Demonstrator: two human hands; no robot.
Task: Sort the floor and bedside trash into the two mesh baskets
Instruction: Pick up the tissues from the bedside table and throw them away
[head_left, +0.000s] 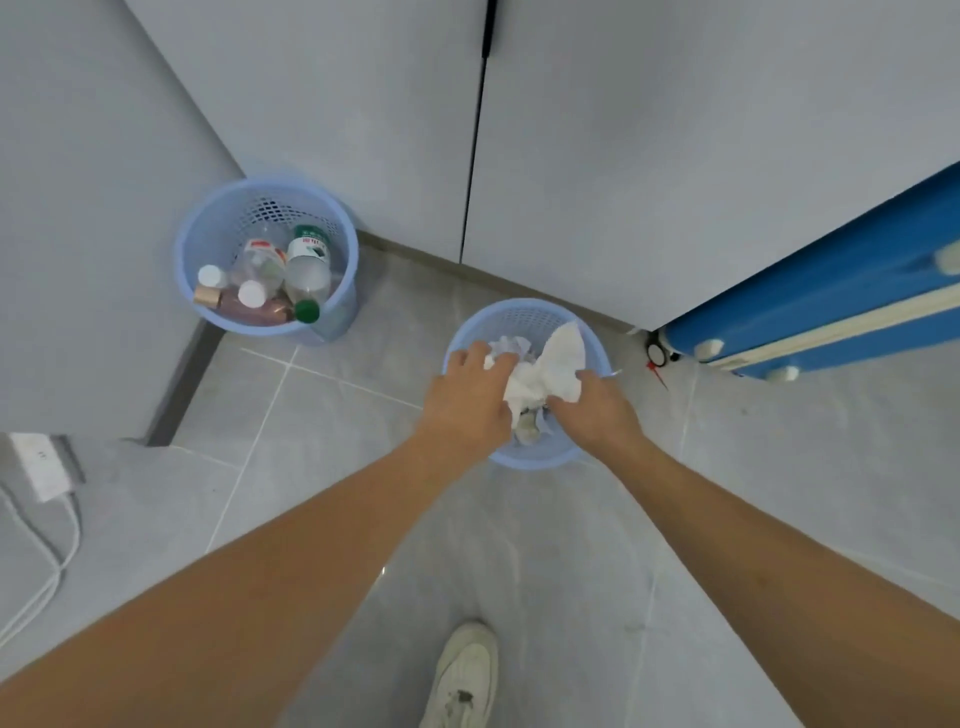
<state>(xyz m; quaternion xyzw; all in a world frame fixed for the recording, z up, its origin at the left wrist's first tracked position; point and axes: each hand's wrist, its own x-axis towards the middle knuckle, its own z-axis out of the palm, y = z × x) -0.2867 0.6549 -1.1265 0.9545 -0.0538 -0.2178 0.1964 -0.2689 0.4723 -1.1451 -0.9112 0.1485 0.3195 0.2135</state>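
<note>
**Tissue wad held straight over the near basket**

Your left fingers (485, 358) are curled over the top left of the tissue (545, 371), and your right fingers (563, 401) pinch its lower right edge. Both hands are closed on the same white wad, the left hand (467, 400) from the left side and the right hand (597, 408) from the right, so the tissue hangs between them. How tight either grip is cannot be told from here.

The relation that counts: the wad lies directly above the mouth of the near basket (524, 312), within its rim on every side you can see. Its long axis runs on a slant, from low near your right fingers up and away toward the far right of the rim, where a loose flap stands highest. More crumpled paper shows under and beyond your fingers, already inside.

Neither hand has to travel; the drop is straight down. My judgement is that opening both hands together lets the wad fall in, and that the raised flap is the one part that might catch the rim.

The far basket (208, 244), well apart to your left by the wall, holds bottles (306, 270) only, so paper belongs where you are. A suitcase (831, 301) stands to the right.
</note>
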